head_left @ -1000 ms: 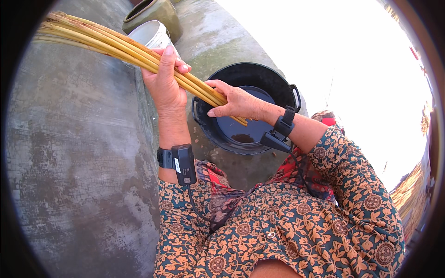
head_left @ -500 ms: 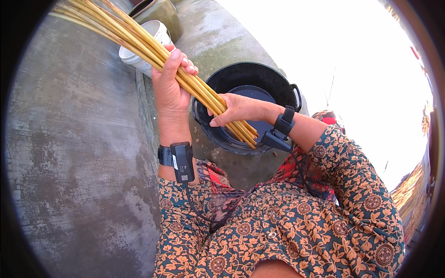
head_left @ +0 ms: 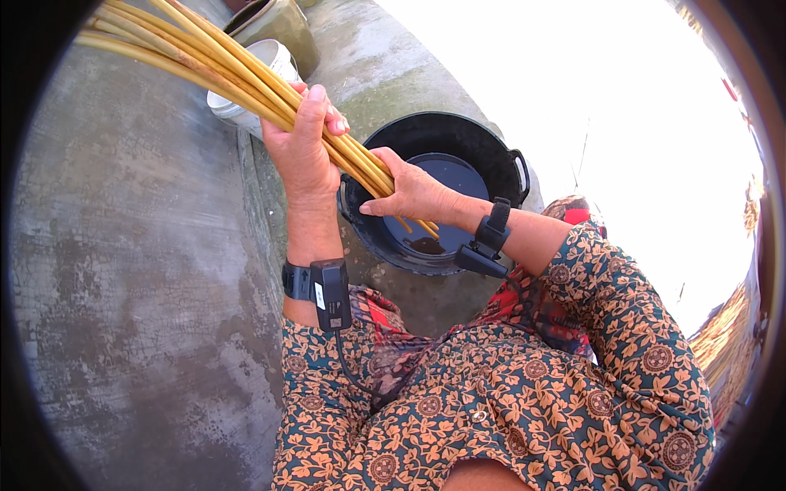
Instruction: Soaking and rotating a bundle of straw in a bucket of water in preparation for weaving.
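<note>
A bundle of several long yellow stalks (head_left: 205, 59) runs diagonally from the upper left to over a black two-handled tub (head_left: 499, 176), their lower ends above dark liquid in its bottom. My left hand (head_left: 303, 151) is closed round the bundle at about its middle, fingertips curled over the far side. My right hand (head_left: 413, 188) grips it lower down, near the cut ends, with some fingers hidden behind the stalks. Both wrists wear black strapped devices.
A white bucket (head_left: 239, 110) stands behind the stalks, beside a glazed olive jar (head_left: 293, 41). A grey concrete surface (head_left: 131, 278) fills the left, meeting a lighter mossy strip behind the tub. Straw (head_left: 720, 327) lies at the bright, washed-out right edge.
Over the last second the stalks' lower ends slid down toward the lower right, then back up. Since the previous frame my right hand has risen slightly with them.
</note>
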{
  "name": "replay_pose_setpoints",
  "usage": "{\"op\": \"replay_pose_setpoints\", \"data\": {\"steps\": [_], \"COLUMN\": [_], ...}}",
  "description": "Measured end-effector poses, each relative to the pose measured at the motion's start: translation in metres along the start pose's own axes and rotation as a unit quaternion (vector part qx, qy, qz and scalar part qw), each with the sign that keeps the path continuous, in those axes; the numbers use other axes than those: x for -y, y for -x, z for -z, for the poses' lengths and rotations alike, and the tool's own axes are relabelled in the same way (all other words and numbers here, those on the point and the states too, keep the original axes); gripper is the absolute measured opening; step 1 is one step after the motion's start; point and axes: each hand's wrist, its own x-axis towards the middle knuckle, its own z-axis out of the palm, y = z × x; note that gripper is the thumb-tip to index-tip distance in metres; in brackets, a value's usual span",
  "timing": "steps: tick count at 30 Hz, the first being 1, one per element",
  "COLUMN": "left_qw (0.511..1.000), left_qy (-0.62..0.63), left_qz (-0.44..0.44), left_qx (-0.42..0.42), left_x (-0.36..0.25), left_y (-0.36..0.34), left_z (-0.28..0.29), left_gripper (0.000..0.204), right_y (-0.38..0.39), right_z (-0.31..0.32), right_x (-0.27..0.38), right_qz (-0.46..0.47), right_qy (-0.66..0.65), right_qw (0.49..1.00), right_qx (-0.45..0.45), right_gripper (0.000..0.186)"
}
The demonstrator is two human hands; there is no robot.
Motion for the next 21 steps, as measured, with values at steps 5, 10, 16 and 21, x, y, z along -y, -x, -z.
{"op": "replay_pose_setpoints", "data": {"steps": [5,10,16,21], "left_qw": [1.0,0.999,0.985,0.991], "left_qy": [-0.006,0.045,0.085,0.031], "left_qz": [0.002,0.027,0.141,0.129], "left_qx": [-0.024,0.009,0.042,0.029], "left_x": [0.001,-0.003,0.003,0.015], "left_y": [-0.003,-0.003,-0.002,-0.006], "left_z": [0.001,0.005,0.008,0.015], "left_gripper": [0.022,0.027,0.023,0.017], "right_y": [-0.004,0.001,0.009,0.011], "right_z": [0.001,0.0,0.006,-0.004], "right_x": [0.0,0.001,-0.003,-0.004], "right_qz": [0.005,-0.072,-0.093,-0.039], "right_qy": [0.051,-0.069,-0.183,-0.146], "right_qw": [0.999,0.993,0.964,0.983], "right_qx": [-0.019,0.068,0.169,0.101], "right_gripper": [0.059,0.044,0.042,0.043]}}
